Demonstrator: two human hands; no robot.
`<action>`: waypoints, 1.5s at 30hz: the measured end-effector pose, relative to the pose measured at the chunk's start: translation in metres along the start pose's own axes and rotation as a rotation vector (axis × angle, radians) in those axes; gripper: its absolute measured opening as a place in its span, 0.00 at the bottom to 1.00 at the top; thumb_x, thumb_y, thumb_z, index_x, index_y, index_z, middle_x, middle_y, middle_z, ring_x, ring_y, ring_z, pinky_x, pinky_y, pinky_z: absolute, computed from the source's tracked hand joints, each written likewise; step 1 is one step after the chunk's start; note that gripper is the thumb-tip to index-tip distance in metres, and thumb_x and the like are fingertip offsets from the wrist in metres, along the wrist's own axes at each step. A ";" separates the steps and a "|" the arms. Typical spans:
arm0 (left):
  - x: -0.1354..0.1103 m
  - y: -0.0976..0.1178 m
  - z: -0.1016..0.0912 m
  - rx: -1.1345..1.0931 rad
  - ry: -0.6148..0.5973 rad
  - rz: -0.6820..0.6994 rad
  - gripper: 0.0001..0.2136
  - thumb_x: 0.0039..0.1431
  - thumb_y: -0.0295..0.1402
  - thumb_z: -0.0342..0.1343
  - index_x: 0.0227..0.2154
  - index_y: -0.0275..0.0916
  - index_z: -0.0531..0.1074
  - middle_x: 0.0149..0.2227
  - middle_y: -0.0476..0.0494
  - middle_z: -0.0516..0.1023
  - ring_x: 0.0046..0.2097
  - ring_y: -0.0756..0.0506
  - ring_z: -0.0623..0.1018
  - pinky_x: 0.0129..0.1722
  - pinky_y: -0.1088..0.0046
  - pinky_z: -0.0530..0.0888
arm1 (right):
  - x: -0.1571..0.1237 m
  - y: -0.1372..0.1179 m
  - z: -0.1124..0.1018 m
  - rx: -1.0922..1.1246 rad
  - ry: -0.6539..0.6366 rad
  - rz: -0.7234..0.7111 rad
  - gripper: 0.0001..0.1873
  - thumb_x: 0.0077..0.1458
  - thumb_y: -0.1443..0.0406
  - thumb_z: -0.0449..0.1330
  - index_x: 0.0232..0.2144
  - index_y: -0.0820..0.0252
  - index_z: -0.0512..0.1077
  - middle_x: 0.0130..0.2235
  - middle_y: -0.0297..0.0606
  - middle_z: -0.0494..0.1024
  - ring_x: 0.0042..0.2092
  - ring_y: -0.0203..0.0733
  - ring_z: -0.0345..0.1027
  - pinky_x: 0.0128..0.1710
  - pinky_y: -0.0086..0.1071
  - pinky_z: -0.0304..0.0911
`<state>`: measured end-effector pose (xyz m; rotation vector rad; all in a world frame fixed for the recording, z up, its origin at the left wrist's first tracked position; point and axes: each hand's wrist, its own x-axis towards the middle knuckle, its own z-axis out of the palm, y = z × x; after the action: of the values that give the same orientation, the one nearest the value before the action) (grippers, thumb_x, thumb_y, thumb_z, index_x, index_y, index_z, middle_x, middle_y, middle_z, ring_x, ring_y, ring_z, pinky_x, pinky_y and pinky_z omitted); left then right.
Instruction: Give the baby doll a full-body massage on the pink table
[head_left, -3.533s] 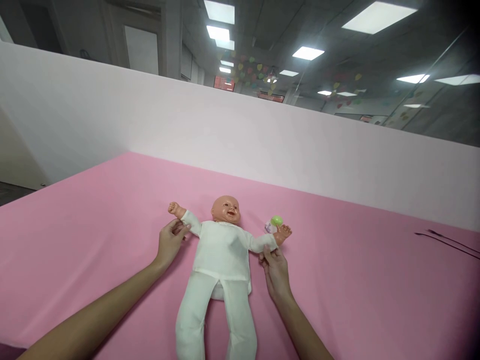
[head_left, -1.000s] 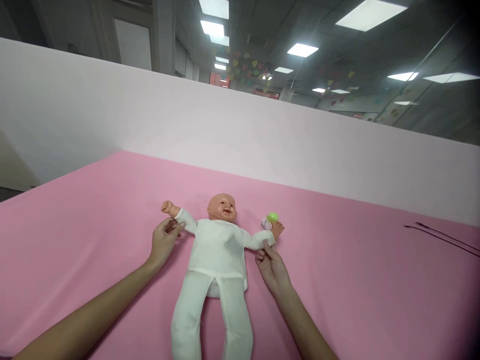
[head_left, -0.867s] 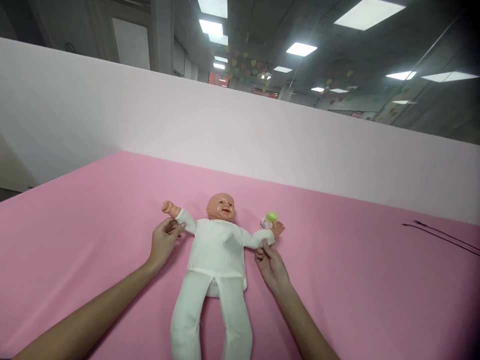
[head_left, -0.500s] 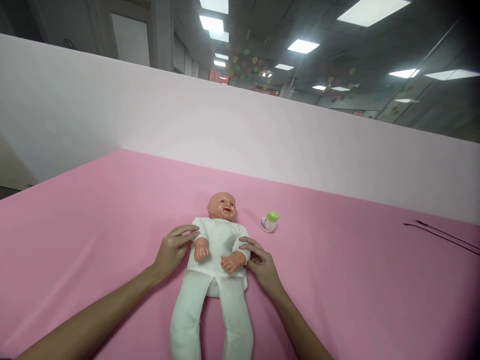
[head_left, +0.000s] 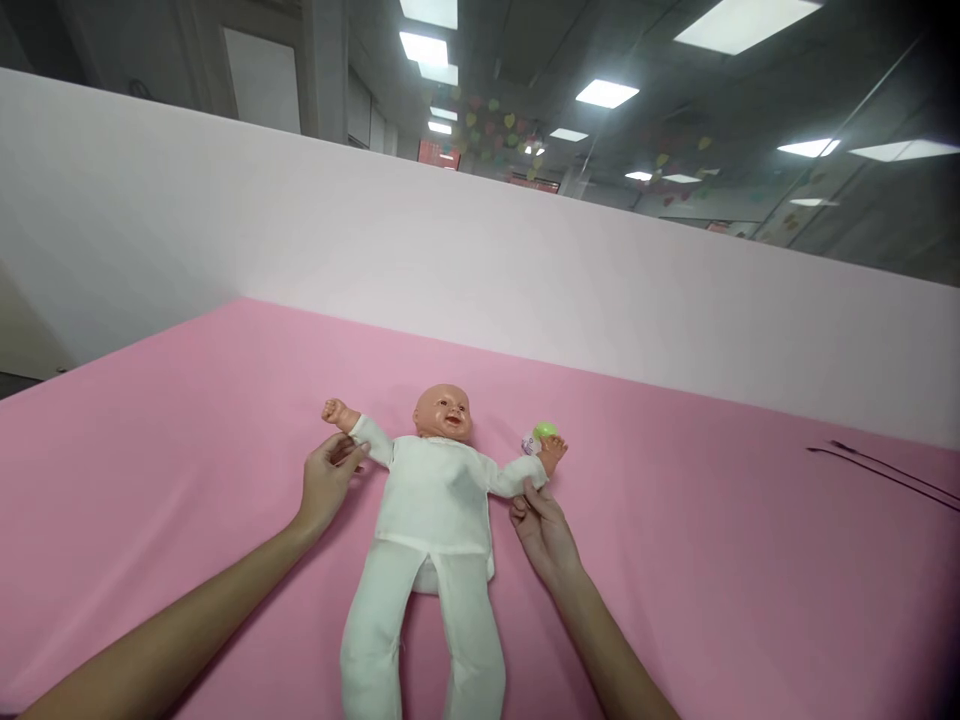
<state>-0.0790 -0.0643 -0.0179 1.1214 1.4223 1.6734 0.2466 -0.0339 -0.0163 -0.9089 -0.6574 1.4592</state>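
A baby doll in a white suit lies on its back on the pink cloth, head away from me and both arms spread out to the sides. My left hand is closed round the doll's white-sleeved arm on the left, just below its fist. My right hand pinches the doll's other sleeve near the wrist. A small white bottle with a green cap stands just behind that doll hand, partly hidden by it.
A pale partition wall closes off the far side of the pink surface. A thin dark cable lies on the cloth at the far right. Ceiling lights and an office room show beyond the wall.
Half a second ago the doll's arms were folded over its chest under my hands. Both arms are now pulled out to the sides again, as they were a second ago.
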 end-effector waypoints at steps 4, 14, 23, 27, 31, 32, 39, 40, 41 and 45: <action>-0.008 -0.006 0.003 0.174 -0.081 0.202 0.12 0.60 0.39 0.61 0.43 0.40 0.82 0.47 0.41 0.84 0.44 0.39 0.82 0.35 0.69 0.78 | -0.006 0.003 0.004 -0.236 -0.098 -0.095 0.19 0.41 0.61 0.78 0.38 0.52 0.81 0.36 0.31 0.79 0.32 0.34 0.68 0.33 0.27 0.69; -0.016 -0.013 0.004 0.258 -0.272 0.421 0.16 0.60 0.27 0.54 0.45 0.47 0.83 0.51 0.43 0.82 0.52 0.40 0.80 0.43 0.65 0.80 | -0.015 0.006 0.008 -0.714 -0.426 -0.309 0.12 0.50 0.61 0.70 0.40 0.49 0.84 0.56 0.42 0.76 0.58 0.53 0.69 0.53 0.40 0.69; -0.007 -0.003 0.005 0.066 -0.087 0.065 0.16 0.59 0.40 0.61 0.47 0.38 0.77 0.47 0.40 0.83 0.42 0.40 0.81 0.37 0.67 0.77 | -0.011 0.005 0.007 -0.238 -0.145 -0.082 0.21 0.44 0.61 0.77 0.43 0.52 0.81 0.34 0.31 0.77 0.28 0.33 0.62 0.30 0.28 0.65; -0.005 -0.001 0.004 0.052 -0.073 0.051 0.13 0.60 0.40 0.59 0.43 0.37 0.77 0.43 0.41 0.83 0.43 0.40 0.81 0.37 0.69 0.76 | -0.008 0.004 0.005 -0.157 -0.079 -0.059 0.18 0.41 0.58 0.79 0.35 0.54 0.81 0.29 0.29 0.72 0.26 0.31 0.58 0.27 0.27 0.63; -0.007 -0.004 0.004 0.111 -0.068 0.122 0.12 0.59 0.38 0.60 0.43 0.39 0.80 0.45 0.41 0.83 0.44 0.39 0.81 0.36 0.68 0.77 | -0.007 0.003 0.003 -0.273 -0.117 -0.067 0.20 0.41 0.59 0.78 0.38 0.53 0.82 0.31 0.32 0.76 0.29 0.35 0.64 0.31 0.31 0.65; -0.008 -0.006 0.004 0.136 -0.095 0.162 0.11 0.59 0.37 0.60 0.42 0.40 0.81 0.45 0.41 0.83 0.44 0.39 0.81 0.36 0.68 0.77 | -0.007 0.003 0.003 -0.330 -0.151 -0.077 0.20 0.40 0.60 0.78 0.39 0.52 0.83 0.36 0.34 0.79 0.34 0.39 0.69 0.35 0.32 0.68; -0.015 -0.015 0.004 0.216 -0.264 0.399 0.16 0.58 0.27 0.54 0.43 0.48 0.84 0.50 0.41 0.82 0.51 0.39 0.80 0.40 0.65 0.79 | -0.012 0.005 0.008 -0.548 -0.346 -0.174 0.12 0.41 0.62 0.76 0.33 0.51 0.84 0.55 0.41 0.78 0.58 0.54 0.68 0.53 0.41 0.68; -0.015 -0.013 0.005 0.205 -0.244 0.359 0.15 0.58 0.29 0.55 0.43 0.47 0.84 0.50 0.41 0.82 0.50 0.39 0.80 0.39 0.66 0.79 | -0.012 0.006 0.009 -0.502 -0.311 -0.157 0.16 0.40 0.62 0.76 0.36 0.51 0.84 0.54 0.40 0.78 0.55 0.52 0.70 0.51 0.39 0.69; -0.015 -0.011 0.005 0.185 -0.217 0.307 0.13 0.59 0.31 0.57 0.42 0.45 0.84 0.49 0.41 0.82 0.49 0.39 0.80 0.39 0.66 0.79 | -0.012 0.006 0.009 -0.438 -0.265 -0.132 0.19 0.40 0.63 0.76 0.39 0.51 0.83 0.51 0.39 0.79 0.50 0.48 0.72 0.47 0.37 0.70; -0.008 -0.003 0.004 0.052 -0.093 0.083 0.12 0.59 0.41 0.62 0.40 0.39 0.80 0.40 0.41 0.84 0.40 0.41 0.81 0.37 0.67 0.78 | -0.008 0.005 0.006 -0.141 -0.092 -0.032 0.18 0.40 0.62 0.78 0.36 0.52 0.80 0.31 0.30 0.75 0.27 0.33 0.61 0.28 0.28 0.65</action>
<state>-0.0720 -0.0690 -0.0223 1.2868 1.3846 1.6268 0.2385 -0.0413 -0.0165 -0.9393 -0.8476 1.4464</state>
